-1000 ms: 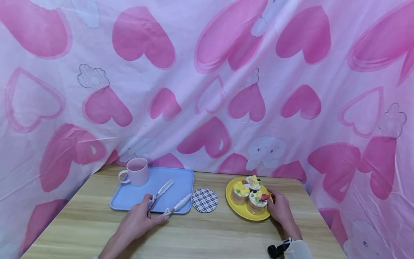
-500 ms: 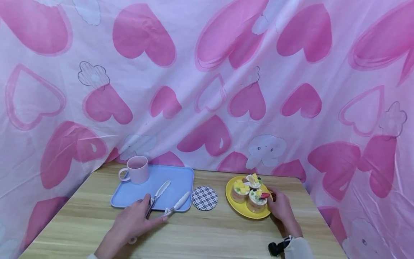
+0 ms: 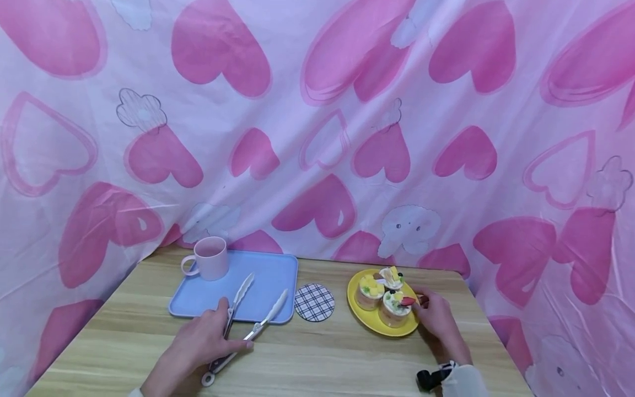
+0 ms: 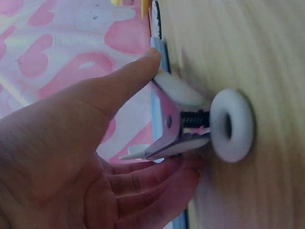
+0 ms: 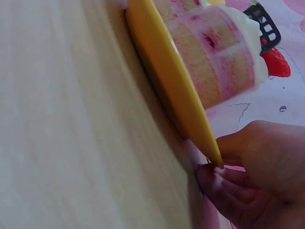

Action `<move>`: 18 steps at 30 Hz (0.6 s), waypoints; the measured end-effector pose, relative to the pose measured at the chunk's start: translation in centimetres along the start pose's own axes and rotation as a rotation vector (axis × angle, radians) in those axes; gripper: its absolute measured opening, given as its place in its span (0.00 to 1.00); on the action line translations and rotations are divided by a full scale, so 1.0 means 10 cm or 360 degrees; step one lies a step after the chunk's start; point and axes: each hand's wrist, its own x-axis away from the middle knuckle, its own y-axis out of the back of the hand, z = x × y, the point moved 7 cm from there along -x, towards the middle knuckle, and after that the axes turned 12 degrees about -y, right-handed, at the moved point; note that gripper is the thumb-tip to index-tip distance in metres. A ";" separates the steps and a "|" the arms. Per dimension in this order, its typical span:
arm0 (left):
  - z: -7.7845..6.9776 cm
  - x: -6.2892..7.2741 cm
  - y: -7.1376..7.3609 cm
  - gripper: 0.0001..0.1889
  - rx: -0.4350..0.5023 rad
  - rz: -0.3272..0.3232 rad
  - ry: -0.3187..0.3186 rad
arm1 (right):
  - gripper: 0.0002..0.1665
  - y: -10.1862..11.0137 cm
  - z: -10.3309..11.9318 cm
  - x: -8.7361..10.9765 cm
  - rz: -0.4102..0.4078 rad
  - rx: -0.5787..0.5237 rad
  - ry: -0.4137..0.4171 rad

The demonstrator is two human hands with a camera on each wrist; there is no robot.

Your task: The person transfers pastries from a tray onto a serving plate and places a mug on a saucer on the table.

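Note:
Metal tongs (image 3: 256,330) with pale tips stand spread in my left hand (image 3: 200,337), thumb along one arm and fingers at the other. Their tips reach over the front of the blue tray (image 3: 193,300). In the left wrist view the white pull ring (image 4: 242,125) at the tongs' end sits close to the tabletop. My right hand (image 3: 439,320) pinches the rim of a yellow plate (image 3: 358,309), thumb above and fingers below, as the right wrist view shows. Three small cream-topped dessert cups (image 3: 395,309) stand on the plate, one with a strawberry piece.
A pink mug (image 3: 212,259) stands at the tray's back left, handle to the left. A round checked coaster (image 3: 315,302) lies between tray and plate on the wooden table (image 3: 317,358). A pink heart-print cloth (image 3: 307,138) hangs behind the table and along its sides.
The left hand has drawn the tongs back slightly toward the person, and their ring end has come into view below the hand. The right hand stays at the plate's rim.

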 end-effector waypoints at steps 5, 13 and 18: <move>0.05 -0.04 0.12 0.47 0.0042 -0.0060 -0.0021 | 0.24 0.09 0.00 0.03 -0.0001 0.0006 -0.0020; -0.04 -0.23 0.56 0.29 -0.0026 -0.0578 -0.0232 | 0.39 0.33 0.23 0.13 -0.0105 -0.0112 0.0003; -0.16 -0.36 0.81 0.35 -0.0196 -0.0855 -0.0471 | 0.47 0.49 0.52 0.16 -0.0230 -0.0180 0.0096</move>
